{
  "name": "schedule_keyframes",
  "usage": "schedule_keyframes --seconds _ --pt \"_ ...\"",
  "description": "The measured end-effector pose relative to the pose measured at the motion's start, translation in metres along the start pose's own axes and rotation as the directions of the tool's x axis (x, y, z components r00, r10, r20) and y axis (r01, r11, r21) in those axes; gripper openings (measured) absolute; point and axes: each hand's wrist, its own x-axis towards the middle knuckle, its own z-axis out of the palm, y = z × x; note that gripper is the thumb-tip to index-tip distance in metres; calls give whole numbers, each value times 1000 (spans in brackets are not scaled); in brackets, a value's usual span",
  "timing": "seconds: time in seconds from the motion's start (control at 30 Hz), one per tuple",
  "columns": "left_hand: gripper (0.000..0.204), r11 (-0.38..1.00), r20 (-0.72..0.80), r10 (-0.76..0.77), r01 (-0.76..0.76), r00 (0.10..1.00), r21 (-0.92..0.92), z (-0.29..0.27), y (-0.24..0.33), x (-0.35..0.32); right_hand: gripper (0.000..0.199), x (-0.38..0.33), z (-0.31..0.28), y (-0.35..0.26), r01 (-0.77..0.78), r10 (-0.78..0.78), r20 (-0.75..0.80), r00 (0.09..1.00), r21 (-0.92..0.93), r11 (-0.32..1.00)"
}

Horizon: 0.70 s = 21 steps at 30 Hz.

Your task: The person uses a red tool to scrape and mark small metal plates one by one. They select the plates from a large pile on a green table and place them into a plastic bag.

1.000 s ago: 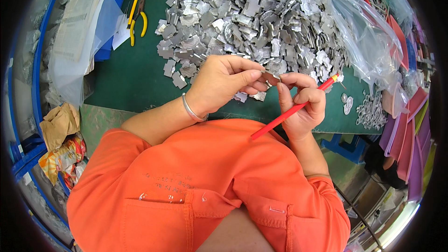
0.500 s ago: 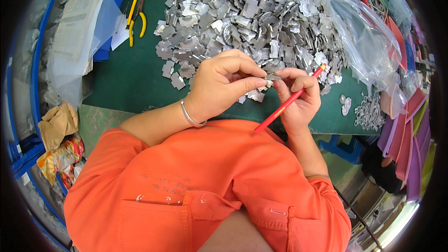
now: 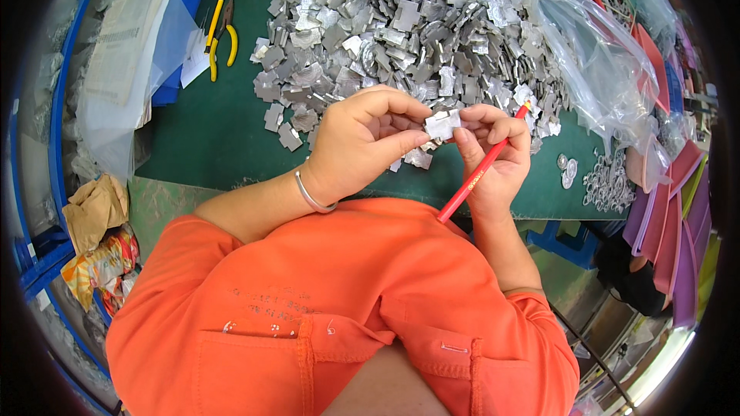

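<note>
In front of my chest, a small flat silvery metal piece (image 3: 442, 125) shows its bright face. My left hand (image 3: 366, 142) pinches its left edge between thumb and fingertips. At its right edge are the thumb and forefinger of my right hand (image 3: 497, 156), also closed. A red pencil (image 3: 479, 174) lies slantwise through the right hand's fingers, one end low by the shirt, the other up by the heap. Just beyond the hands rises a large heap of similar metal pieces (image 3: 401, 38), some bright, others dull grey.
Yellow-handled pliers (image 3: 231, 35) rest on the green table (image 3: 200, 139) beside papers and a blue tray. To the right lie a clear plastic bag (image 3: 593, 69), small metal rings (image 3: 609, 183) and coloured strips. A blue stool (image 3: 566, 243) stands below the table edge.
The metal piece has turned from nearly edge-on to showing its broad face. The pencil's lower end has swung slightly right; both hands stay in about the same place.
</note>
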Motion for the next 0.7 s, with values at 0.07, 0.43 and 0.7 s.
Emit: schedule_keyframes --seconds 0.07,0.43,0.7 --pt "16 984 5 -129 129 992 -124 0 2 0 30 -1 -1 0 51 -51 -15 999 9 999" --pt "11 988 3 -33 34 999 -152 -1 -1 -1 33 -4 -6 5 169 -168 15 986 -125 978" --pt "16 911 31 -312 308 950 -275 -3 -2 0 30 1 -3 1 634 -562 305 769 -475 610"
